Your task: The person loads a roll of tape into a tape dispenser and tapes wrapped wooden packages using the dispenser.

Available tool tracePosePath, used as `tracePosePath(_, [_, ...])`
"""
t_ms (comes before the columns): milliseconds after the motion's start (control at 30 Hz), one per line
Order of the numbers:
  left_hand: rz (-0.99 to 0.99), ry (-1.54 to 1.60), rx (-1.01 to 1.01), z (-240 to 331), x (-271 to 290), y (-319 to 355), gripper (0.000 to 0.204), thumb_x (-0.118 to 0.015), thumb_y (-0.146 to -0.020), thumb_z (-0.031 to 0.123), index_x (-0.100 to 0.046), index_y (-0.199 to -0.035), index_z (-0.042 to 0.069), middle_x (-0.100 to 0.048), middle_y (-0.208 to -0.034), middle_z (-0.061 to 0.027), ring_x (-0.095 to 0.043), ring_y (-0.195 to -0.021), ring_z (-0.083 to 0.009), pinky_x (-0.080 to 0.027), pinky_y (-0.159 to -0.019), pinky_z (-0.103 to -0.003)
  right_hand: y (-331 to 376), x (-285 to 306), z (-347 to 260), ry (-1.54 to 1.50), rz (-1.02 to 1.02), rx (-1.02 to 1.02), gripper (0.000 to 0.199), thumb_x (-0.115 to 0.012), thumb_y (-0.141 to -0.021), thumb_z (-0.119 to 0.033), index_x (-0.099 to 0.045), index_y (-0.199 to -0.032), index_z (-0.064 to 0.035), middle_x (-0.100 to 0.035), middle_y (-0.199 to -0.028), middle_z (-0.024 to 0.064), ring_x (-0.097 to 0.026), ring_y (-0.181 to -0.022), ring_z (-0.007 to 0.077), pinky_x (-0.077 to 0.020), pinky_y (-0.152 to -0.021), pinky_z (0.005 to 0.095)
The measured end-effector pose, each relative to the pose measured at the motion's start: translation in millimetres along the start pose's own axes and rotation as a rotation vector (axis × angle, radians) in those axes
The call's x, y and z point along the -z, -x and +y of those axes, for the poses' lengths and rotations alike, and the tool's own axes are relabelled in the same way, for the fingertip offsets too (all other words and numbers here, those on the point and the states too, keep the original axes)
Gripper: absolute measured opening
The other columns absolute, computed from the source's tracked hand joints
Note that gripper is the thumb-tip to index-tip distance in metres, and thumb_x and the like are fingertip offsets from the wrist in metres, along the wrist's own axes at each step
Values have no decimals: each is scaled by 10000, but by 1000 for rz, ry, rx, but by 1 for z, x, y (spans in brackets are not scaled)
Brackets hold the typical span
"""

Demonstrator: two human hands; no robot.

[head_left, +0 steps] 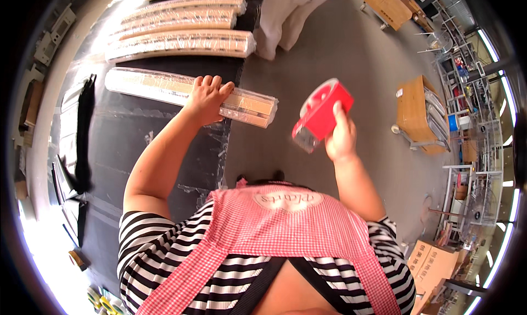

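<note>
My left hand [207,99] is closed over a long bundle of light wood-coloured strips [151,86] wrapped in clear plastic. The bundle lies on the black table [159,145], its right end jutting past the table's edge. In my right hand [341,136] is a red tape dispenser [326,116], held in the air to the right of the bundle and apart from it. A pale tape roll sits in the dispenser, and its toothed clear end points down to the left. The fingers behind the dispenser are hidden.
Several similar wrapped bundles [181,43] lie farther back on the table. Black sheet material [82,139] rests along its left side, with tape rolls [99,301] at lower left. A person in light trousers [282,18] stands beyond the table. Loaded carts [418,114] and a cardboard box [433,265] stand right.
</note>
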State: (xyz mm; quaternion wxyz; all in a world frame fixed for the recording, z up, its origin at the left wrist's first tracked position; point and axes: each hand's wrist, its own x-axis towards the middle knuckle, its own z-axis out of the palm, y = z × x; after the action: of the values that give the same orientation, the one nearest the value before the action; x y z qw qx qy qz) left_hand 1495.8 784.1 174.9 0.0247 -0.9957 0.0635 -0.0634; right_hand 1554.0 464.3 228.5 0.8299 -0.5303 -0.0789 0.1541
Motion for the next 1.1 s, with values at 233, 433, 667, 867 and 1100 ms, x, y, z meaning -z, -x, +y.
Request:
tracePosePath(233, [148, 120, 209, 52, -12, 45, 1067, -872, -546, 336, -348, -1457, 153, -349, -1464, -190, -340, -1344, -362, -248, -1103, -526, -52, -10, -7, -128, -9, -116, 428, -491, -995, -390, -502, -1239, -39, -645, -1107, 153, -615, -1039, 259, -532, -888, 408])
tracePosePath(433, [142, 367, 235, 87, 11, 59, 963, -822, -643, 378, -376, -1433, 53, -405, -1469, -132, -307, -1403, -330, -154, -1159, -533, -64, -10, 1, -131, -136, -233, 452, -487, -994, -400, -495, -1246, -25, -652, -1092, 153, -630, -1005, 256, -534, -881, 398])
tracePosePath(667, [41, 1507, 306, 129, 35, 7, 425, -742, -848, 165, -546, -1187, 1, -623, -1046, -40, -582, -945, -109, -488, -821, -269, -58, -34, 7, -117, -141, -335, 456, -466, -1002, -400, -529, -1144, 28, -663, -1029, 179, -660, -866, 264, -545, -806, 395])
tracePosePath(867, [-15, 1701, 454, 137, 8, 18, 161, -659, -926, 146, -579, -965, 12, -619, -860, 11, -561, -794, -62, -469, -715, -233, -59, -37, 19, -115, -175, -373, 449, -480, -996, -406, -549, -1114, 22, -668, -1029, 186, -660, -853, 248, -550, -786, 379])
tracePosePath(1100, [230, 1857, 484, 144, 8, 29, 161, -622, -938, 95, -549, -802, 48, -606, -803, 9, -550, -762, -61, -454, -694, -227, -58, -42, 28, -131, -153, -329, 433, -503, -988, -400, -560, -1107, 12, -674, -1035, 187, -660, -861, 235, -550, -784, 372])
